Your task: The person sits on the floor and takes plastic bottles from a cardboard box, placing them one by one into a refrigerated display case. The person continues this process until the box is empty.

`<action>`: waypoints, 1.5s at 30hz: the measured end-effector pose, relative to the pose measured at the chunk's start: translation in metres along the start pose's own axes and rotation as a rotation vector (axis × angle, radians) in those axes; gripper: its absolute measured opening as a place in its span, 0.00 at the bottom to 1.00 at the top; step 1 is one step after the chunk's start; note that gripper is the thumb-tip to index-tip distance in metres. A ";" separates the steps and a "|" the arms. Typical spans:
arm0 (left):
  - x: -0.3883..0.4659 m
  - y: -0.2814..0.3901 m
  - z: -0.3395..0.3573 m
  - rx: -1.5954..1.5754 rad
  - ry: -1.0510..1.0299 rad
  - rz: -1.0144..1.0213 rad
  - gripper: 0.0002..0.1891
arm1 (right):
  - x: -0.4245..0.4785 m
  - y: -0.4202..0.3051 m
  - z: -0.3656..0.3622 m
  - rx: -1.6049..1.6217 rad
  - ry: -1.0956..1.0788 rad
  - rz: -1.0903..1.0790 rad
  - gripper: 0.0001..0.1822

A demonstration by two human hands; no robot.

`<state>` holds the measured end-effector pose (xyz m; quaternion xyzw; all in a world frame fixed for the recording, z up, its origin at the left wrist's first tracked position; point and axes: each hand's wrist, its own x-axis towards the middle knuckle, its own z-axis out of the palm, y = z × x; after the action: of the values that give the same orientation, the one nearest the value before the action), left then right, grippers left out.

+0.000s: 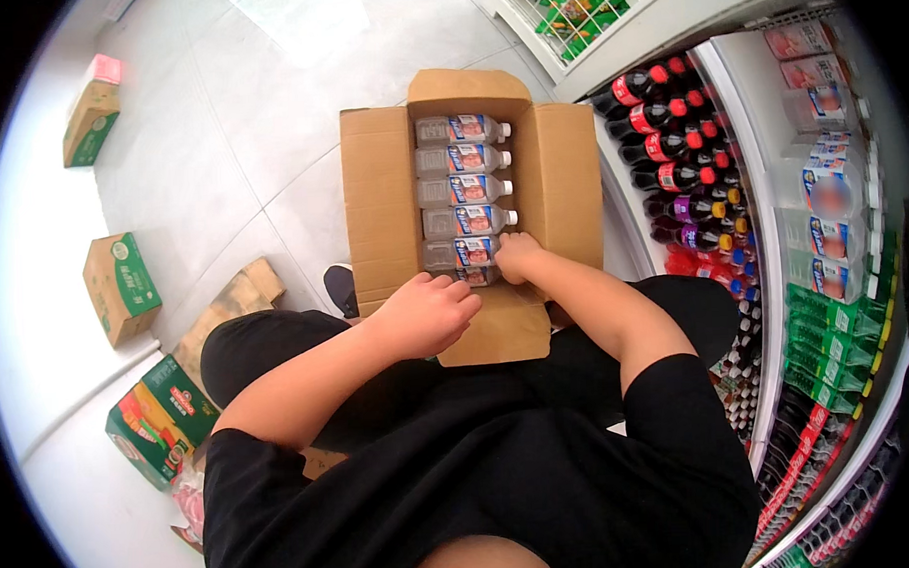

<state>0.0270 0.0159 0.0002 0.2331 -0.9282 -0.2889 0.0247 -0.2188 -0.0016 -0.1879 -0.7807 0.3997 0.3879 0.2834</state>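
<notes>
An open cardboard box point(483, 341) stands between the person's knees with its flaps folded out. Several clear plastic bottles point(462, 189) with white caps and blue-and-orange labels lie on their sides in a row inside it. My right hand point(517, 258) is inside the box at the cap end of the nearer bottles; its fingertips are partly hidden, so a grip on a cap cannot be told. Above the near left corner of the box is my left hand point(433, 311), its fingers curled, close to the nearest bottle point(475, 276). Whether it touches that bottle cannot be told.
At right, a drinks cooler point(729, 86) holds rows of cola bottles point(656, 145), more clear bottles point(826, 188) and green bottles point(820, 339). A white wire basket point(565, 17) holds green packets. Cartons point(128, 288) stand at left, along with a green box point(162, 418).
</notes>
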 end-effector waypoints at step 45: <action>0.063 0.015 -0.032 -0.896 -0.175 -0.029 0.50 | -0.319 0.001 -0.198 0.324 0.137 -0.504 0.11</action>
<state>-0.0298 -0.0185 0.0295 0.1869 -0.7069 -0.6810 0.0406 -0.2656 -0.0219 0.1840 -0.8241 0.2685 0.1831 0.4639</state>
